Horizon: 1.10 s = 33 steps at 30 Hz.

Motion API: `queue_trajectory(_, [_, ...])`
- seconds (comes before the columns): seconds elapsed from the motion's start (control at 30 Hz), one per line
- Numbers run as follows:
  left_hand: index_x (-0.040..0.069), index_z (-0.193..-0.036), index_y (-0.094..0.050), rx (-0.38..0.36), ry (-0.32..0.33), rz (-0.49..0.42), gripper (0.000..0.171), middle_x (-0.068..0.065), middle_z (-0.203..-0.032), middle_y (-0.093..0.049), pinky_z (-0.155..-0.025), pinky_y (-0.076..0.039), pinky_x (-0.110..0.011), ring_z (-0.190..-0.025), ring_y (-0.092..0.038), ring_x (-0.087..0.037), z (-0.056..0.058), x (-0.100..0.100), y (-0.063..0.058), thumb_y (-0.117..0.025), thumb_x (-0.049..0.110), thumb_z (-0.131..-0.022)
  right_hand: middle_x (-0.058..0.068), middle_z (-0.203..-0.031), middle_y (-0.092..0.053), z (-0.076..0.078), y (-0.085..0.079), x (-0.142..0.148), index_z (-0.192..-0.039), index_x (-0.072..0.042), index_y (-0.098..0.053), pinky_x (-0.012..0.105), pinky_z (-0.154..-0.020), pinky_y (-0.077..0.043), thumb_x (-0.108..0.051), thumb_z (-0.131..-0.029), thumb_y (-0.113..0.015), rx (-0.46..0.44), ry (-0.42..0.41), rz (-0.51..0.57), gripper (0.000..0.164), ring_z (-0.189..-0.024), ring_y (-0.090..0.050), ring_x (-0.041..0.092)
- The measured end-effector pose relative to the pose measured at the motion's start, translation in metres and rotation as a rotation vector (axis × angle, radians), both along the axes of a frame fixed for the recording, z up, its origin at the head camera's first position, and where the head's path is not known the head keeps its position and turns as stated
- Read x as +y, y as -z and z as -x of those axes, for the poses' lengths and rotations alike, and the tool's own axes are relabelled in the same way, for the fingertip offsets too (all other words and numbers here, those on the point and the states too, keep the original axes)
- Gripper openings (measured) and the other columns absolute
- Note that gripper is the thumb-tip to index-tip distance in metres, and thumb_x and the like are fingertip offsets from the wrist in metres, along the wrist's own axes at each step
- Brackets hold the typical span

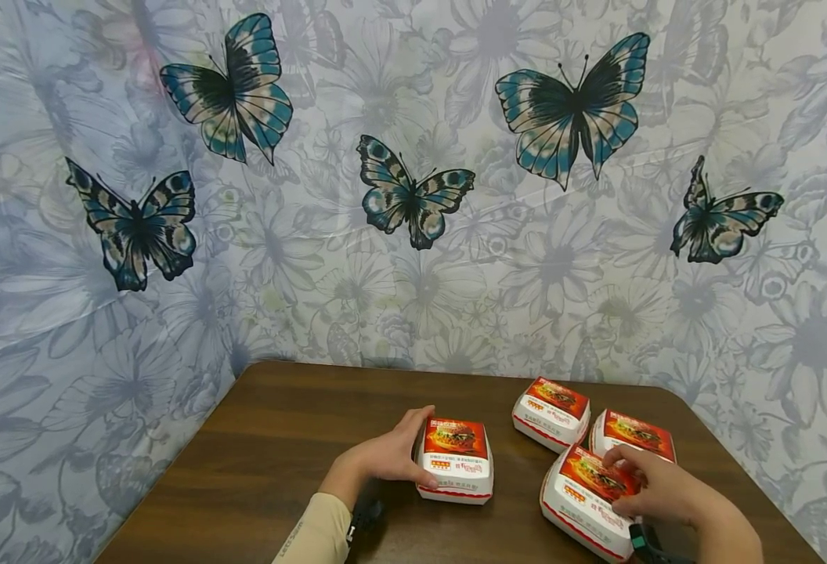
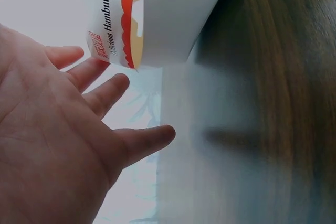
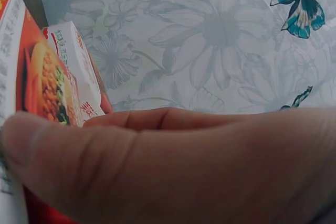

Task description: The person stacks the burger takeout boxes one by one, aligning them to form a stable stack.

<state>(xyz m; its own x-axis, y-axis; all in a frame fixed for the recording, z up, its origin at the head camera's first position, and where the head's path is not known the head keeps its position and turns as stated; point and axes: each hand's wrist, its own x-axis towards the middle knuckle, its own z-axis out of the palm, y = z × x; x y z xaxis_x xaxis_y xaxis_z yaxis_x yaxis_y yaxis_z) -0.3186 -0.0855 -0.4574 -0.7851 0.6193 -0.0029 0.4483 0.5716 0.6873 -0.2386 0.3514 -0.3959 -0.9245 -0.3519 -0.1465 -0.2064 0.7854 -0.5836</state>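
Observation:
In the head view, a white hamburger box (image 1: 456,470) with a red burger picture on its lid sits on the table. My left hand (image 1: 388,454) is at its left side, thumb by the front corner and fingers toward the back. The left wrist view shows that hand's fingers (image 2: 107,95) straight and spread beside the box wall (image 2: 173,14). At the right, my right hand (image 1: 667,486) grips a second hamburger box (image 1: 583,501) by its right side. Its thumb (image 3: 26,135) presses the printed lid in the right wrist view; the other fingertips are partly hidden there.
Two more such boxes stand behind the gripped one, one farther back (image 1: 550,411) and one at the right (image 1: 635,435), partly covered by it. The brown wooden table (image 1: 301,423) ends at a wall hanging (image 1: 456,313) printed with flowers and butterflies.

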Motion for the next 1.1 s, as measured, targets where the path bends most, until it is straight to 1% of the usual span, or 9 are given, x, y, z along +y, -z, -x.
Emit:
queue_trajectory(0.27, [0.017,-0.160,-0.010,-0.026,0.003,-0.004,0.117,-0.008,-0.162,-0.019,-0.116,-0.035,-0.050,-0.147,-0.029,-0.025,0.001,-0.001,0.001,-0.083,0.050,-0.076,0.006,-0.114,-0.064,0.005,0.004,-0.008,-0.111,-0.015,-0.060,0.025,-0.074,-0.045,-0.032,-0.079,-0.083,0.124,-0.046,-0.047,0.043,-0.095,-0.053,0.005])
queue_trajectory(0.43, [0.017,-0.160,-0.010,-0.034,0.008,-0.005,0.117,-0.008,-0.162,-0.020,-0.116,-0.036,-0.050,-0.146,-0.030,-0.025,0.003,-0.001,0.003,-0.082,0.050,-0.076,0.004,-0.113,-0.064,0.005,0.006,-0.010,-0.109,-0.015,-0.061,0.023,-0.074,-0.044,-0.033,-0.079,-0.082,0.150,-0.056,-0.047,0.041,-0.092,-0.050,0.000])
queue_trajectory(0.57, [0.015,-0.160,-0.009,-0.039,0.010,-0.006,0.117,-0.008,-0.162,-0.018,-0.116,-0.036,-0.050,-0.147,-0.030,-0.025,0.004,0.000,0.004,-0.082,0.051,-0.076,0.006,-0.113,-0.063,0.004,0.007,-0.011,-0.113,-0.012,-0.059,0.024,-0.072,-0.042,-0.033,-0.081,-0.082,0.120,-0.047,-0.024,0.045,-0.091,-0.049,0.003])
queue_trajectory(0.7, [0.014,-0.160,-0.009,-0.045,0.010,-0.002,0.118,-0.008,-0.163,-0.018,-0.116,-0.036,-0.050,-0.147,-0.029,-0.026,0.003,0.000,0.004,-0.082,0.051,-0.076,0.010,-0.121,-0.061,0.004,0.006,-0.012,-0.117,-0.011,-0.056,0.029,-0.080,-0.044,-0.032,-0.079,-0.083,0.068,-0.035,-0.019,0.051,-0.105,-0.053,0.017])
queue_trajectory(0.77, [0.014,-0.160,-0.009,-0.049,0.011,-0.004,0.117,-0.008,-0.163,-0.018,-0.116,-0.036,-0.050,-0.147,-0.030,-0.026,0.003,0.000,0.005,-0.082,0.051,-0.076,0.011,-0.124,-0.060,0.004,0.007,-0.013,-0.118,-0.011,-0.056,0.031,-0.084,-0.045,-0.033,-0.077,-0.085,0.076,-0.042,-0.040,0.055,-0.111,-0.053,0.024])
queue_trajectory(0.87, [0.014,-0.160,-0.009,-0.057,0.016,-0.008,0.117,-0.009,-0.163,-0.017,-0.115,-0.036,-0.050,-0.147,-0.030,-0.027,0.003,0.000,0.005,-0.081,0.052,-0.077,0.010,-0.125,-0.061,0.005,0.008,-0.013,-0.119,-0.011,-0.056,0.030,-0.087,-0.046,-0.034,-0.074,-0.087,0.114,-0.060,-0.080,0.059,-0.114,-0.054,0.019])
queue_trajectory(0.93, [0.014,-0.160,-0.009,-0.060,0.019,-0.012,0.117,-0.009,-0.163,-0.017,-0.115,-0.036,-0.050,-0.147,-0.030,-0.027,0.004,0.000,0.006,-0.081,0.052,-0.077,0.009,-0.124,-0.061,0.005,0.009,-0.013,-0.119,-0.011,-0.056,0.026,-0.086,-0.046,-0.035,-0.071,-0.088,0.146,-0.067,-0.102,0.062,-0.111,-0.054,0.012])
queue_trajectory(1.0, [0.013,-0.160,-0.009,-0.059,0.023,-0.014,0.117,-0.010,-0.163,-0.017,-0.115,-0.036,-0.049,-0.146,-0.030,-0.028,0.004,0.000,0.006,-0.081,0.051,-0.077,0.009,-0.123,-0.061,0.006,0.010,-0.013,-0.119,-0.011,-0.056,0.025,-0.085,-0.045,-0.035,-0.070,-0.089,0.164,-0.071,-0.108,0.064,-0.109,-0.053,0.008])
queue_trajectory(1.1, [0.013,-0.160,-0.009,-0.058,0.028,-0.018,0.117,-0.011,-0.162,-0.018,-0.115,-0.036,-0.049,-0.146,-0.030,-0.028,0.004,-0.001,0.006,-0.082,0.050,-0.077,0.010,-0.122,-0.060,0.007,0.010,-0.015,-0.118,-0.010,-0.055,0.025,-0.084,-0.045,-0.033,-0.068,-0.090,0.186,-0.077,-0.114,0.065,-0.108,-0.053,0.011])
